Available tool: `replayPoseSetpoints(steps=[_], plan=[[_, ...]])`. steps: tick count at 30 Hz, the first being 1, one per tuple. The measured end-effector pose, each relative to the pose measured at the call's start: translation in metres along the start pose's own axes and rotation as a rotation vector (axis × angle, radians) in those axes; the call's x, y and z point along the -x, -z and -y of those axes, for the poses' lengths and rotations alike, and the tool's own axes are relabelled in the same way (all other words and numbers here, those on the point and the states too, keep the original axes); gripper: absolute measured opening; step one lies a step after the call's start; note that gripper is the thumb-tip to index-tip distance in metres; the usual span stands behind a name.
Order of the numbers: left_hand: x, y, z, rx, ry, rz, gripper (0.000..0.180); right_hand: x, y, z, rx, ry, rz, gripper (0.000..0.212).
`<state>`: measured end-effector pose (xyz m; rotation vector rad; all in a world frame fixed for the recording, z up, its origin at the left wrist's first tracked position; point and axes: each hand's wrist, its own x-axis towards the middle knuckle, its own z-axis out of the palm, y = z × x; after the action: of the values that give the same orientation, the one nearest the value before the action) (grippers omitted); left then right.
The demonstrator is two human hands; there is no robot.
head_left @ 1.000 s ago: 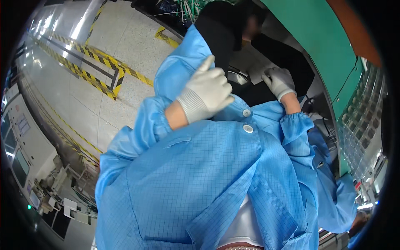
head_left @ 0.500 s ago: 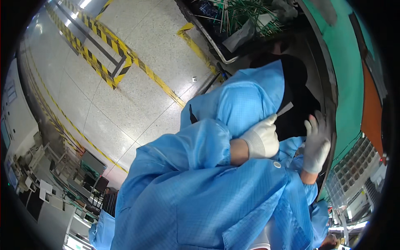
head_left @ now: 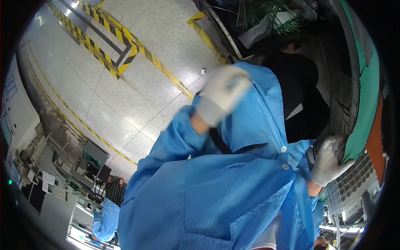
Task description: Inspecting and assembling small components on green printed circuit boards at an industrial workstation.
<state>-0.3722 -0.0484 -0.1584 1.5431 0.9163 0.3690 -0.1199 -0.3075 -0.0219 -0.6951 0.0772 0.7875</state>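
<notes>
My left hand (head_left: 225,95), in a whitish knit glove, is raised in front of the blue smock (head_left: 254,112) over my lap. Motion smears its fingers, so whether they hold anything cannot be made out. On the right, my right hand (head_left: 331,163), gloved too, is at the edge of the green-topped bench (head_left: 363,133). Its thumb stands apart from the other fingers, and nothing shows in it. A narrow white patch (head_left: 294,111) shows against the black trousers (head_left: 303,89), away from both hands.
A dark bin (head_left: 225,31) of thin green strips and clear plastic stands ahead. Beside the bench is a clear compartmented tray (head_left: 356,177). Yellow-black taped rails (head_left: 125,62) stand on the speckled floor at left. Another person in blue (head_left: 106,221) is at lower left.
My left hand has lifted away from my lap, up and to the left. My right hand has moved down and right to the bench edge. The view has shifted slightly.
</notes>
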Motion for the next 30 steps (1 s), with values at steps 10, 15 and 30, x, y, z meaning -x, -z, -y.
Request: replayPoseSetpoints(steps=[10, 15, 30], plan=[[-0.011, -0.015, 0.433, 0.415, 1.400, -0.174, 0.040, 0.022, 0.011, 0.033, 0.157, 0.127, -0.337, 0.016], [-0.006, -0.046, 0.495, 0.284, 1.354, -0.140, 0.042, 0.014, -0.009, 0.019, 0.072, 0.159, -0.539, 0.026], [-0.043, -0.089, 0.501, 0.443, 1.333, 0.019, 0.057, 0.036, 0.001, 0.038, 0.050, 0.182, -0.526, 0.024]])
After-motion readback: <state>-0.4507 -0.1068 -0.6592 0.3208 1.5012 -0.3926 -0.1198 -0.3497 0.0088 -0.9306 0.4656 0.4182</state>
